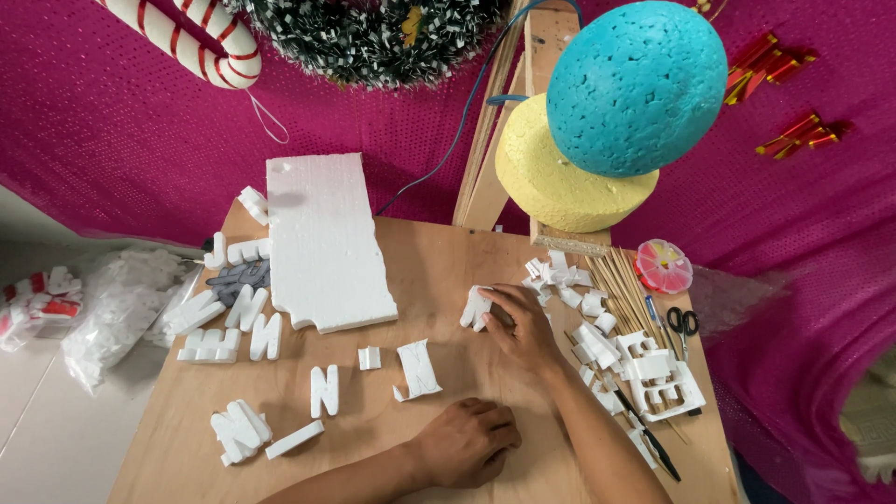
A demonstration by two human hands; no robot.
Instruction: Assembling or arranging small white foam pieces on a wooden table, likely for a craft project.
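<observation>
My right hand (523, 327) has its grip closed around a small white foam piece (476, 308), just right of the big foam slab (322, 243), steadying it against the wooden surface (439, 252). My left hand (467, 443) rests curled and empty below it, bracing me.

Right hand (523, 329): fingertips pinch a small white cut foam piece (475, 307) on the bare plywood tabletop (439, 261). Left hand (469, 441): loosely curled, resting on the board, nearer the body. Flat white foam shape (416, 370) lies just left of the right hand. Thick white foam slab (324, 241) farther left, beyond.
</observation>
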